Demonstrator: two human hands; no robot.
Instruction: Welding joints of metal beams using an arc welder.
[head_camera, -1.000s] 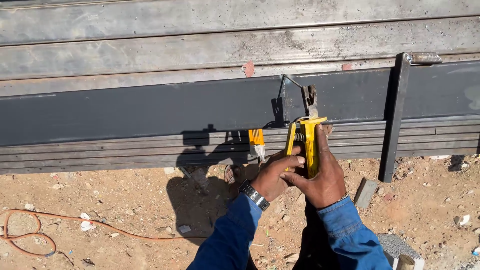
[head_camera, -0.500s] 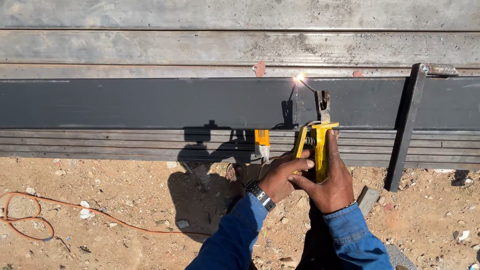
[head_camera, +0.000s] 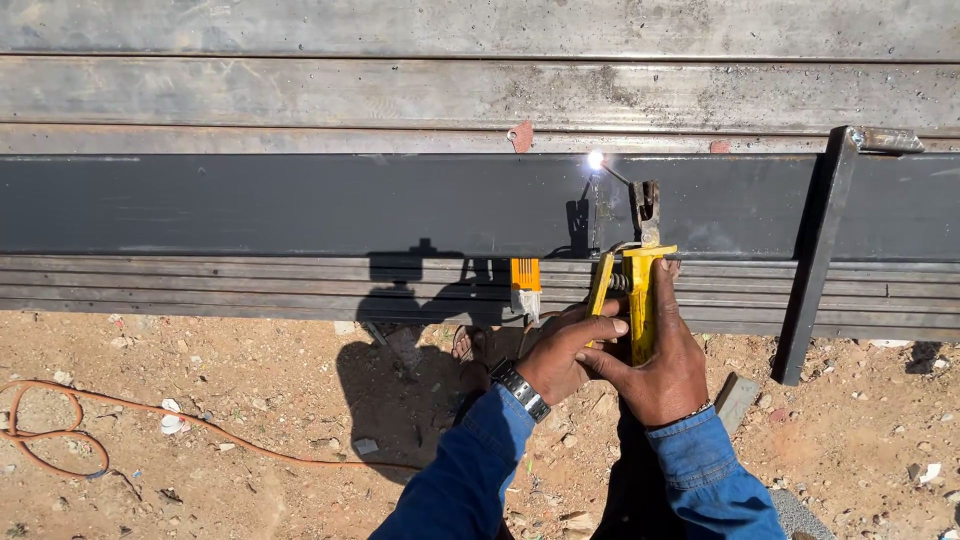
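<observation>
Long grey steel beams (head_camera: 400, 95) lay stacked across the upper view, and a dark steel section (head_camera: 250, 205) ran along in front of them, above the reddish dirt ground (head_camera: 200, 480). A dark upright bar (head_camera: 815, 260) leaned against the section at the right. An orange cable (head_camera: 150, 425) looped over the ground at the left. Both hands met on a yellow electrode holder (head_camera: 640, 300), which stood upright before the section. The right hand (head_camera: 665, 365) was closed round its handle, and the left hand (head_camera: 560, 355), a watch (head_camera: 522, 390) on its wrist, was curled shut against the holder's lever side. From the holder a thin rod (head_camera: 612, 172) reached up to a bright arc (head_camera: 595, 159) at the section's top edge.
</observation>
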